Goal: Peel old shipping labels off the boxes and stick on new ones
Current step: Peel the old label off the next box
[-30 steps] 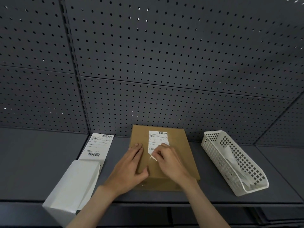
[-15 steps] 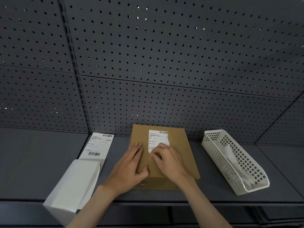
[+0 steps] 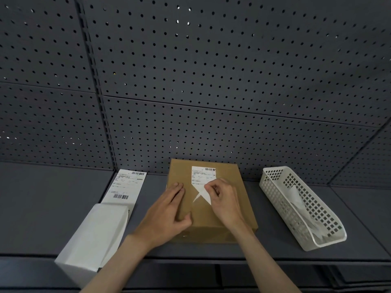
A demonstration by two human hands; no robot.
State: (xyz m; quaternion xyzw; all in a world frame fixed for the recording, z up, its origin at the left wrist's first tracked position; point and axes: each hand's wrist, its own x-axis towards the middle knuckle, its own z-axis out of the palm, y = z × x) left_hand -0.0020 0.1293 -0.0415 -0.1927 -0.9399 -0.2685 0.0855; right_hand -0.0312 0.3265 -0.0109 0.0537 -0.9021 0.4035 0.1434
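my left hand is lying flat, fingers straight, pressing the box sitting on the shelf, while my right hand is pinching the label, its lower corner curling up off the box top

Brown box; white barcoded label; white lattice basket right; grey perforated wall showing behind.

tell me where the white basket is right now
In the head view the white basket sits on the right of the grey shelf, apart from the cardboard box, its far end near the pegboard wall.
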